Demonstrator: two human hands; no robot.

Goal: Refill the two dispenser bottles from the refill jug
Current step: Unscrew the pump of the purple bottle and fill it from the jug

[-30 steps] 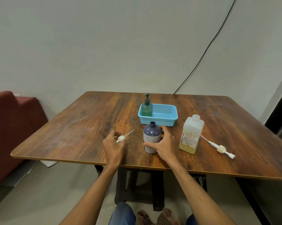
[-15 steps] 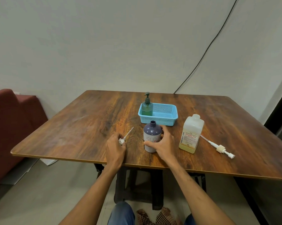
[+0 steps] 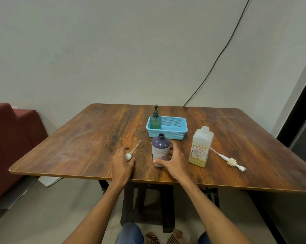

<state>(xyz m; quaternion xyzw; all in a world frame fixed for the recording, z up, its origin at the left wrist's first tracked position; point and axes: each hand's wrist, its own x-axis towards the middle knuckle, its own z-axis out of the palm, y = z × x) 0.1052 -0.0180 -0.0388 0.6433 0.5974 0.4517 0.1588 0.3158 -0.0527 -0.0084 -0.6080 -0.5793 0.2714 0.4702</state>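
On the table (image 3: 78, 147), basket (image 3: 173, 128) holds green bottle (image 3: 155, 120); jug (image 3: 200, 147) seemingly low.

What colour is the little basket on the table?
Light blue. The basket is mesh plastic, and the head view shows it clearly.

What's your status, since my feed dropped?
Left grip pinches small pump. Right grip holds open purple bottle. Jug untouched beside it. Nothing between them.
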